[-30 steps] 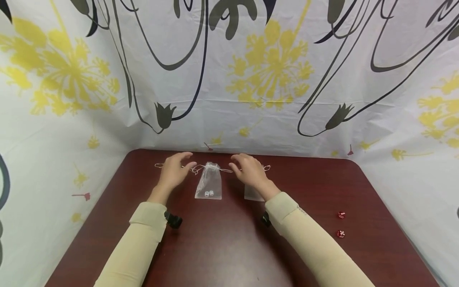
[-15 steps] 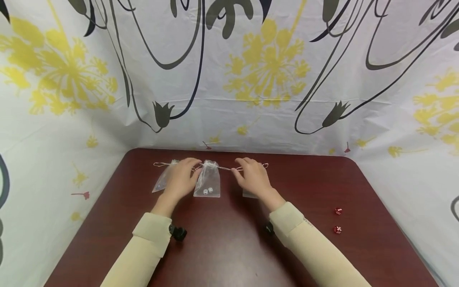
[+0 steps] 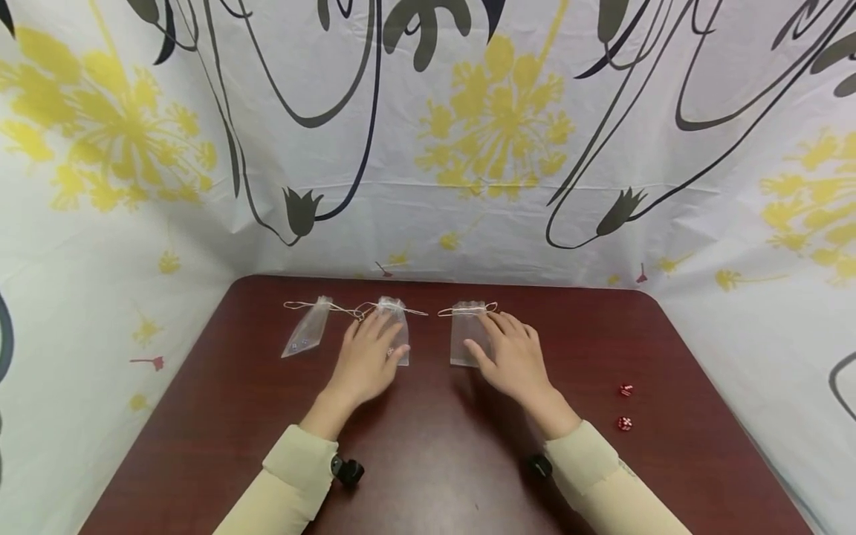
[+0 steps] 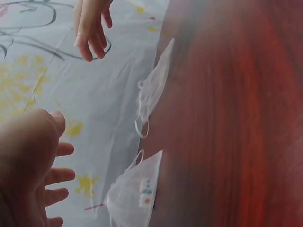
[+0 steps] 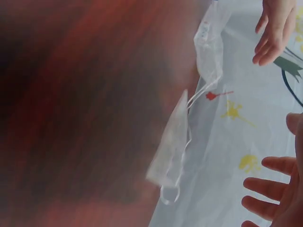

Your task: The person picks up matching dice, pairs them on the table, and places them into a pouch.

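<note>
My left hand (image 3: 364,364) is spread over the middle sheer drawstring bag (image 3: 404,338), covering part of it; its fingers are apart and hold nothing. White dice (image 4: 145,193) show through that bag in the left wrist view. Over the right drawstring bag (image 3: 461,338) hovers my right hand (image 3: 513,360), fingers spread and holding nothing. No dice can be made out in this bag (image 5: 169,146) in the right wrist view. At the left lies another sheer bag (image 3: 309,331), tilted, with small bluish dice near its bottom corner.
Two red dice (image 3: 626,389) lie on the right side of the dark red table (image 3: 428,461). A patterned white cloth (image 3: 428,245) hangs behind the table's far edge. White drawstrings (image 3: 337,307) stretch between the left and middle bags.
Both hands have drawn back toward the table's near side, the right also moving right. Their fingers have spread, and the left and right bags are more exposed. The bags stay in place.
</note>
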Demonstrator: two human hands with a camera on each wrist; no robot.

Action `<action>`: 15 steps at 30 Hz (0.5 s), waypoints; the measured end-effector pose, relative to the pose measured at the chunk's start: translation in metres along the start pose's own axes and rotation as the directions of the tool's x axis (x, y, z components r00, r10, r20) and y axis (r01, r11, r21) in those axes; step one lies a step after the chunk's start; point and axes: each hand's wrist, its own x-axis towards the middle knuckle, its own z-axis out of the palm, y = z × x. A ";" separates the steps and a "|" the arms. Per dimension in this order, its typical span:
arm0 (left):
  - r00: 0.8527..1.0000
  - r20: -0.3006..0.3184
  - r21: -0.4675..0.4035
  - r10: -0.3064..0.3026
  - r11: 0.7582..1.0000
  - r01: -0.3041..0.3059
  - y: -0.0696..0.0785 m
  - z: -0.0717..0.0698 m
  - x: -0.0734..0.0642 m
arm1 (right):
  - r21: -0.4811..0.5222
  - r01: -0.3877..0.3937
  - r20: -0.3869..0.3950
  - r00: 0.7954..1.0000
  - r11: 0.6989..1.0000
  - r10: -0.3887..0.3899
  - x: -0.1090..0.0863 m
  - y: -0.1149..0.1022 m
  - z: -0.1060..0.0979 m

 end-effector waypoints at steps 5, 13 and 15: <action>0.999 0.049 0.012 0.013 1.000 -0.013 0.014 0.004 -0.004 | -0.004 -0.037 0.027 0.999 0.999 0.037 -0.022 0.013 -0.011; 0.994 0.086 0.027 0.065 0.997 -0.068 0.029 0.017 -0.001 | -0.003 -0.069 -0.011 0.998 0.998 0.069 -0.049 0.034 -0.020; 0.992 0.100 0.025 0.072 0.997 -0.075 0.032 0.021 -0.001 | 0.005 -0.082 -0.018 0.996 0.997 0.082 -0.054 0.038 -0.022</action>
